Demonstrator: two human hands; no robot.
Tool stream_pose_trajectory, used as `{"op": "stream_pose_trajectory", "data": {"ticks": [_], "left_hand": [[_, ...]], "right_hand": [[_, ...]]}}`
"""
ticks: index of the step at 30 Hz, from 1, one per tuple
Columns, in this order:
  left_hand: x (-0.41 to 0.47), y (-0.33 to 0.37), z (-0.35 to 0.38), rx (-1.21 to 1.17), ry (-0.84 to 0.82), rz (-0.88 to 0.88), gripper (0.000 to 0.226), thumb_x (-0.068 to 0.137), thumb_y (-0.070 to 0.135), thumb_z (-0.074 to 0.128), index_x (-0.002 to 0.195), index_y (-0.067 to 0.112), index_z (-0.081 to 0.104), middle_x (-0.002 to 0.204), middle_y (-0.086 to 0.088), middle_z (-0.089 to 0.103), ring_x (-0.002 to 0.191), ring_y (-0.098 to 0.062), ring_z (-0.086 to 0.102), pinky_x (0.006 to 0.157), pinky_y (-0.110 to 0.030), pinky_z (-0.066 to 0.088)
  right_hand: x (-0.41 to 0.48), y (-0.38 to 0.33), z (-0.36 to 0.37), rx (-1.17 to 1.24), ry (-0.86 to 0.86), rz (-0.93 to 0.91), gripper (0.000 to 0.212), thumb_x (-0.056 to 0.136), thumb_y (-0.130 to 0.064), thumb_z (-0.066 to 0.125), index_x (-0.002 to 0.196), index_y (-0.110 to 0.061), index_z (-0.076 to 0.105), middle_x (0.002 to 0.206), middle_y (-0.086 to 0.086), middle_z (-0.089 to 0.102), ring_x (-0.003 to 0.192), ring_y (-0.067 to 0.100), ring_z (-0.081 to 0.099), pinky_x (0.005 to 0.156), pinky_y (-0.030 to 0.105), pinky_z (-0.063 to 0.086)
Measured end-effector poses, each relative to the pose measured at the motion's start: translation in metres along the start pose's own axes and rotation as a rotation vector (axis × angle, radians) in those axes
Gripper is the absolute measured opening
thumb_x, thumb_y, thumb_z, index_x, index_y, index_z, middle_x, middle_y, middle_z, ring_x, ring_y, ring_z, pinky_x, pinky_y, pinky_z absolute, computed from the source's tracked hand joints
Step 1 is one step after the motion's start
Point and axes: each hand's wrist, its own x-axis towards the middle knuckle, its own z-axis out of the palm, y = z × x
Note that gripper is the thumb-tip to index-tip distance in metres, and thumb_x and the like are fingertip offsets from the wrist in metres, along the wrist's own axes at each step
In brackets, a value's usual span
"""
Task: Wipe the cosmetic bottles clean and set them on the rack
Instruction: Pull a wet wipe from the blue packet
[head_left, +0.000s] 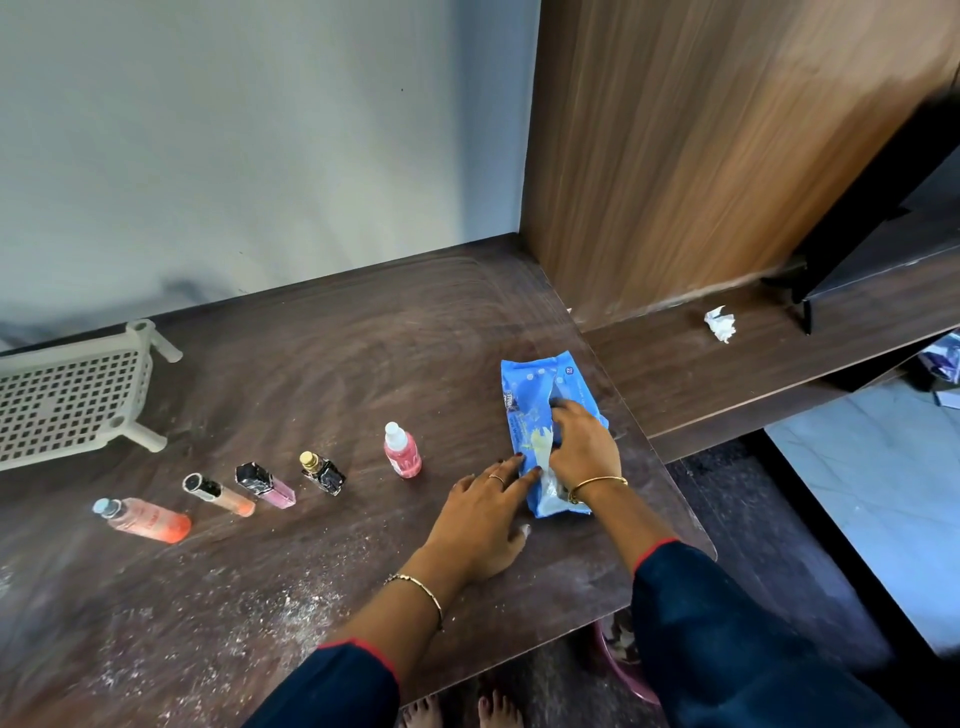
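A blue pack of wet wipes (535, 395) lies on the dark wooden table (322, 364). My left hand (483, 519) rests flat with straight fingers pressing the pack's near left edge. My right hand (584, 447) lies on the pack, its fingers curled at the opening where a pale wipe (540, 447) shows. Several dusty cosmetic bottles lie or stand in a row to the left: a pink bottle with white cap (402, 449), a black square bottle with gold cap (323, 473), a pink tube (266, 486), an orange tube (218, 493), and an orange bottle (143, 519). A beige perforated rack (67, 400) sits at far left.
White powder is scattered over the table's near left part (234, 613). A crumpled white tissue (721, 323) lies on the lower shelf at right, near a black stand (810, 280). A wooden panel (701, 156) rises behind. The table's rounded right corner (706, 545) drops to the floor.
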Motion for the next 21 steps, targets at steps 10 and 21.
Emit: {"op": "stream_pose_trajectory", "data": {"ticks": [10, 21], "left_hand": [[0.004, -0.011, 0.004, 0.038, -0.082, -0.023, 0.068, 0.090, 0.042, 0.048, 0.149, 0.032, 0.015, 0.160, 0.006, -0.001, 0.148, -0.019, 0.001, 0.118, -0.048, 0.011], [0.005, -0.010, 0.003, 0.070, -0.105, -0.024, 0.068, 0.091, 0.042, 0.048, 0.149, 0.032, 0.014, 0.160, 0.004, -0.002, 0.148, -0.021, -0.003, 0.117, -0.054, 0.003]], "right_hand": [[0.036, 0.001, 0.002, -0.092, -0.053, -0.011, 0.038, 0.090, -0.005, 0.052, 0.126, -0.013, 0.054, 0.133, 0.007, 0.049, 0.110, 0.034, 0.056, 0.087, 0.041, 0.047], [0.041, -0.001, 0.007, -0.039, 0.037, 0.018, 0.032, 0.085, -0.004, 0.055, 0.113, -0.016, 0.063, 0.117, 0.004, 0.056, 0.096, 0.032, 0.060, 0.077, 0.040, 0.051]]}}
